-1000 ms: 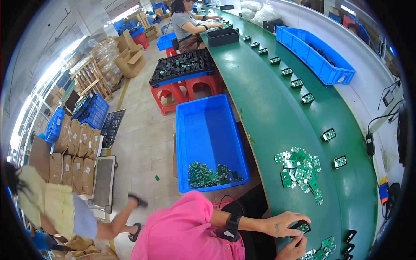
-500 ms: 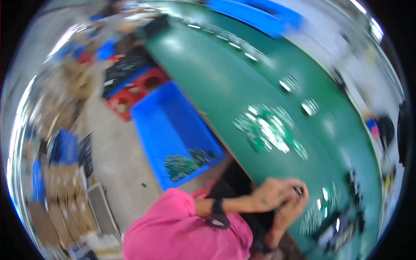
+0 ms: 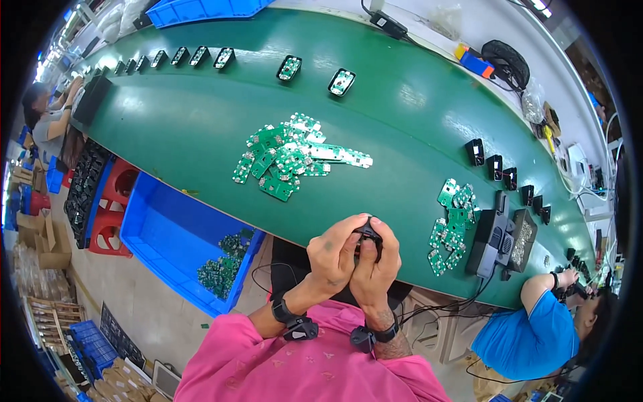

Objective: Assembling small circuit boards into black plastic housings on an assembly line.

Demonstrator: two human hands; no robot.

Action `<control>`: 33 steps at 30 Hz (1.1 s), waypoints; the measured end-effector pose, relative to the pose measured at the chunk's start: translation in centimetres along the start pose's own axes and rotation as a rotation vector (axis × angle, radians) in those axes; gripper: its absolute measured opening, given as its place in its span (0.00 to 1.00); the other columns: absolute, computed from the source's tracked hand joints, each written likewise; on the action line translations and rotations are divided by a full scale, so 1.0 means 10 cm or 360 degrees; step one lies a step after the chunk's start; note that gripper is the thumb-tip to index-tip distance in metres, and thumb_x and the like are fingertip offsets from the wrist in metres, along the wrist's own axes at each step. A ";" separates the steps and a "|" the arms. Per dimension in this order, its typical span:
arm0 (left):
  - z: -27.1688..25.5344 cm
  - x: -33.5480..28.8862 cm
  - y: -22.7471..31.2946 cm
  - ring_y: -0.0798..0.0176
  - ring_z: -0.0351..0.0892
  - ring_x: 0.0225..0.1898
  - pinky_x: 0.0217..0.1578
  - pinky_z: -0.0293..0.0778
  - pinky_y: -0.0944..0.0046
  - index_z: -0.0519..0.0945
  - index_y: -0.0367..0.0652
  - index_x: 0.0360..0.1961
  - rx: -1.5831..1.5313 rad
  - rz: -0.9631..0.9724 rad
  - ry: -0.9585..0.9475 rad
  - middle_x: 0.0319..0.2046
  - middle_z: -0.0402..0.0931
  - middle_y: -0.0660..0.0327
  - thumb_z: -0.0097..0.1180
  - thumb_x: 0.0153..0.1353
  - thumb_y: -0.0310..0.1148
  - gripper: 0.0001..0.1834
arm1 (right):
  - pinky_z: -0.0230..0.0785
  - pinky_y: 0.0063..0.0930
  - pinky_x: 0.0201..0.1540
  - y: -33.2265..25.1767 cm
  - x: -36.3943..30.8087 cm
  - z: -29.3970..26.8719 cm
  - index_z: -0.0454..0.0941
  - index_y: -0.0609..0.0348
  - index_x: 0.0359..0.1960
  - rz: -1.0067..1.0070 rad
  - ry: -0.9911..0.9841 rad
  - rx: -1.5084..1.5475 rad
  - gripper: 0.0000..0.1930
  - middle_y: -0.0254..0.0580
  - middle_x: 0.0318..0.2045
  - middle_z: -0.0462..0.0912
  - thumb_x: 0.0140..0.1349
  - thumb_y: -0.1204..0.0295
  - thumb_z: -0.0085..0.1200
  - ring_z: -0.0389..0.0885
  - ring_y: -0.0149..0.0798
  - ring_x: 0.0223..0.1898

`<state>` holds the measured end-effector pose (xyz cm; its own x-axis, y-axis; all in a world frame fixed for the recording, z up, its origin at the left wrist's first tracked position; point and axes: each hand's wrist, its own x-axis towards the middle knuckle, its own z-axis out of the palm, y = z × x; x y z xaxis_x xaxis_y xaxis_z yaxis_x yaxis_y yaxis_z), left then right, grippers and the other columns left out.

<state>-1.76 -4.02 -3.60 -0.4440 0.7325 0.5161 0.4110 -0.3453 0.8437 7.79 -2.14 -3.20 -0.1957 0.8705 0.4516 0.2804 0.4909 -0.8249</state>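
Both my hands meet over the near edge of the green table (image 3: 201,167). Between them is a small black plastic housing (image 3: 368,230), partly hidden by fingers and thumbs. My left hand (image 3: 333,258) grips its left side, while my right hand (image 3: 375,268) closes round the right side. Both thumbs press on its near face. Beyond my hands lies a loose pile of green circuit boards (image 3: 284,157). To the right is a smaller heap of circuit boards (image 3: 455,224), beside a black device (image 3: 491,241) with cables.
Black housings with boards (image 3: 289,68) stand in a row along the far side; more black housings (image 3: 495,167) line the right. Left of me, a blue bin (image 3: 167,228) holds boards, next to red stools (image 3: 110,224). Co-workers sit at far left (image 3: 50,120) and right (image 3: 529,335).
My view has swung right and steadied, bringing the co-worker at the right into sight. My hands stay together around the black housing, now nearer the picture's middle.
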 end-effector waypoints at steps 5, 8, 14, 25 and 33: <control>-0.03 0.03 -0.13 0.48 0.87 0.35 0.33 0.82 0.59 0.79 0.38 0.49 0.0067 0.0257 0.0062 0.42 0.83 0.48 0.52 0.67 0.26 0.11 | 0.74 0.38 0.38 0.00 0.03 0.05 0.70 0.60 0.58 -0.0236 0.0053 -0.0009 0.18 0.53 0.40 0.79 0.67 0.79 0.51 0.80 0.50 0.35; -0.06 0.05 -0.16 0.50 0.86 0.34 0.33 0.83 0.59 0.71 0.42 0.53 0.0032 0.0557 0.0041 0.41 0.82 0.43 0.53 0.68 0.31 0.13 | 0.75 0.39 0.38 0.01 0.04 0.00 0.69 0.59 0.58 -0.0468 0.0022 0.0017 0.23 0.54 0.40 0.78 0.60 0.82 0.53 0.80 0.52 0.35; -0.10 0.06 -0.09 0.51 0.85 0.34 0.27 0.82 0.62 0.66 0.48 0.54 0.0054 0.0694 -0.0077 0.41 0.80 0.42 0.59 0.64 0.28 0.20 | 0.76 0.40 0.37 0.00 0.00 -0.08 0.69 0.59 0.59 -0.0596 -0.0016 0.0105 0.29 0.55 0.41 0.79 0.52 0.86 0.52 0.80 0.54 0.35; -0.17 0.30 0.05 0.47 0.84 0.39 0.40 0.76 0.56 0.78 0.36 0.56 -0.0113 -0.0226 -0.0457 0.39 0.82 0.45 0.37 0.74 0.46 0.27 | 0.54 0.16 0.11 -0.05 0.37 -0.27 0.74 0.60 0.44 0.1463 -0.0184 0.1239 0.10 0.36 0.20 0.78 0.70 0.70 0.42 0.68 0.23 0.11; -0.08 0.26 -0.03 0.56 0.78 0.26 0.31 0.73 0.61 0.80 0.36 0.53 0.0105 -0.0286 -0.0493 0.30 0.79 0.50 0.43 0.72 0.41 0.21 | 0.51 0.20 0.08 0.00 0.34 -0.31 0.69 0.60 0.58 0.1808 -0.0363 0.1785 0.18 0.43 0.18 0.76 0.74 0.65 0.36 0.60 0.28 0.06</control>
<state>-3.68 -2.44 -2.43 -0.2558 0.9244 0.2829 0.4031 -0.1640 0.9003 9.98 0.94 -0.58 -0.5344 0.6747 -0.5091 -0.4035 -0.7329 -0.5478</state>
